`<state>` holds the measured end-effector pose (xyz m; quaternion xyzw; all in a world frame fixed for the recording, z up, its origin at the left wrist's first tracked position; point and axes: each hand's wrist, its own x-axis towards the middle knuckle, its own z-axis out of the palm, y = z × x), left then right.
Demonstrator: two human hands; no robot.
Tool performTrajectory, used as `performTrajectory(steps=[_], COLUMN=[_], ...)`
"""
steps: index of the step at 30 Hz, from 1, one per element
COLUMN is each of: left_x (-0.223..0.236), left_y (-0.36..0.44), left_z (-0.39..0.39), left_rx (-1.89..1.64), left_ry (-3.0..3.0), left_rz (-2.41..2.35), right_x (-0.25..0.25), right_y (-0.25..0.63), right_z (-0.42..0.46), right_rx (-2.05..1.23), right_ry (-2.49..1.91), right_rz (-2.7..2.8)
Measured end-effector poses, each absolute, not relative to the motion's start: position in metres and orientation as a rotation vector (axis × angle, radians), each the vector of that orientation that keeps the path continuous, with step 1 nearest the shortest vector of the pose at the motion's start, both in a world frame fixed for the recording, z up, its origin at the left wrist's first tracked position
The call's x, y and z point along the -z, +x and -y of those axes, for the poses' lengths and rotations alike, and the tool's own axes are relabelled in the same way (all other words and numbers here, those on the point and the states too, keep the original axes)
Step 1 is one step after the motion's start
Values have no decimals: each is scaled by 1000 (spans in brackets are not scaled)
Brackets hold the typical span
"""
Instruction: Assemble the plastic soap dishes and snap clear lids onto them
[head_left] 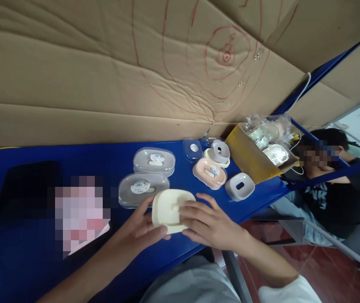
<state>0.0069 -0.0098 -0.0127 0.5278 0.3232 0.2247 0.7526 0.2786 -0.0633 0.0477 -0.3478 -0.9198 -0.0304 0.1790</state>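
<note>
A cream-coloured, shallow, rounded-square dish (166,206) is held up over the front edge of the blue table. My left hand (143,229) is closed around its left side, thumb along the lower edge. My right hand (208,221) grips the right side, with its fingers reaching over the face and covering part of it. Just behind the dish lie two grey oval boxes with clear lids and labels, a nearer box (126,191) and a farther box (142,160). To the right are a peach box (203,170) with a clear lid and a grey, slotted cup-like piece (239,187).
A clear lid (191,151) and another grey slotted piece (220,151) stand farther back. A yellow-edged carton (246,155) holds plastic-wrapped items. On the left lie a black object (25,189) and a blurred pink item (81,214). A person (328,198) sits at the right.
</note>
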Motion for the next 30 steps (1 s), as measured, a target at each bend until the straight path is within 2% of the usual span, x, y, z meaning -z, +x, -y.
performTrajectory(steps=[4,7,11,14,22,30], left_x=[7,1,-1,1,5,21], left_y=[16,19,23,25,26,21], left_z=[19,26,27,26,35,39], left_rx=[-428,-427,-386,-302,-119,-400], left_ry=[1196,1244,1355,1553,2146,2651], left_rz=[-807,-804,-876,-1004,-1211,-1306], right_x=[-37,-30,-13,-4,-4,-3], right_y=[338,405,450,428,298,259], right_z=[81,93,116,132,124,96], right_rx=[6,136,202,176,1,-46], right_ry=[-1340,-1744,-1855,-1718,-1268,-1281], right_rz=[2465,2173,2211,2222,2238,2406])
